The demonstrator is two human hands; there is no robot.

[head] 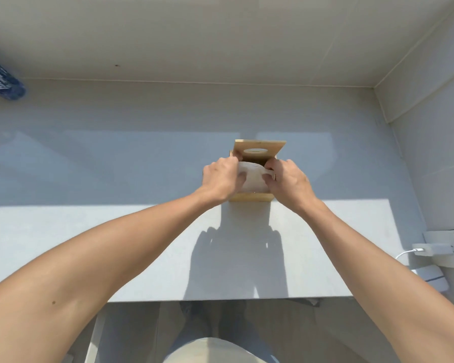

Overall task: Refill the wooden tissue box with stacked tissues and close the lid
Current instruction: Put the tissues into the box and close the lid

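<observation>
A small wooden tissue box (250, 197) stands on the grey table, a little right of centre. Its lid (260, 148), with an oval slot, is tilted up and back at the far side. A white stack of tissues (252, 179) sits in the box's open top. My left hand (219, 179) grips the stack's left side and my right hand (288, 180) grips its right side, fingers curled over the tissues. The hands hide the box's side walls.
A blue-and-white bottle (3, 79) lies at the far left by the wall. A white charger with a cable (434, 249) is plugged in on the right wall, above a white device (433, 280). The table's near edge (220, 299) runs above my legs.
</observation>
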